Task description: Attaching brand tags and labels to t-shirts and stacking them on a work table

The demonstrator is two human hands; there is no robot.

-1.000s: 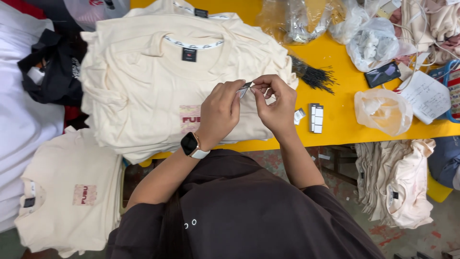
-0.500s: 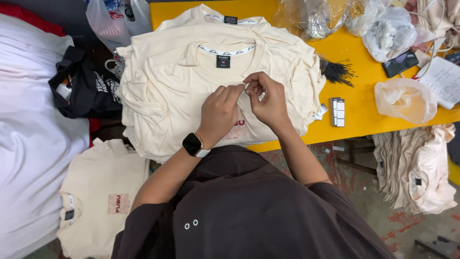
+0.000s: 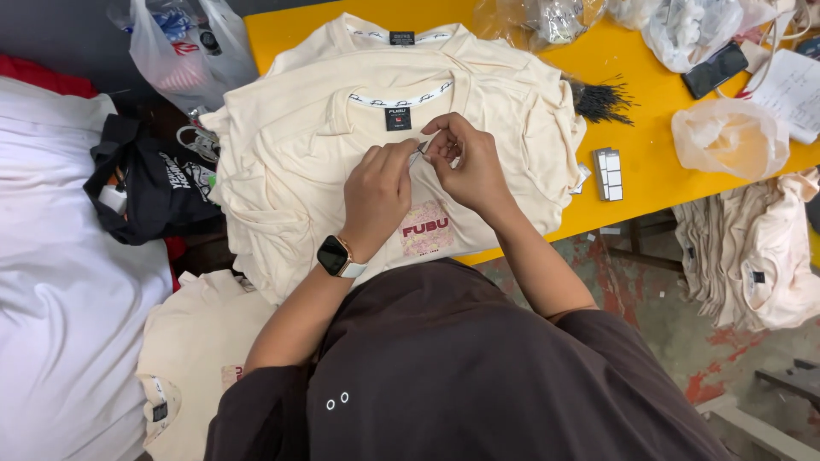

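Item: cream T-shirt [image 3: 342, 162], top of a stack on the yellow table [image 3: 649, 162]. My left hand [image 3: 377, 195] and right hand [image 3: 468, 167] meet above the shirt's chest, below its black neck label [image 3: 398, 118], fingertips of both pressed together on one small thin metal piece [image 3: 420, 152], too small to tell what kind. Smartwatch [image 3: 336, 256] on my left wrist. Right of the shirt: bundle of black tag pins [image 3: 602, 101], small card stack [image 3: 607, 173], clear plastic bag [image 3: 729, 137]. Left of the shirt: black bag [image 3: 154, 183].
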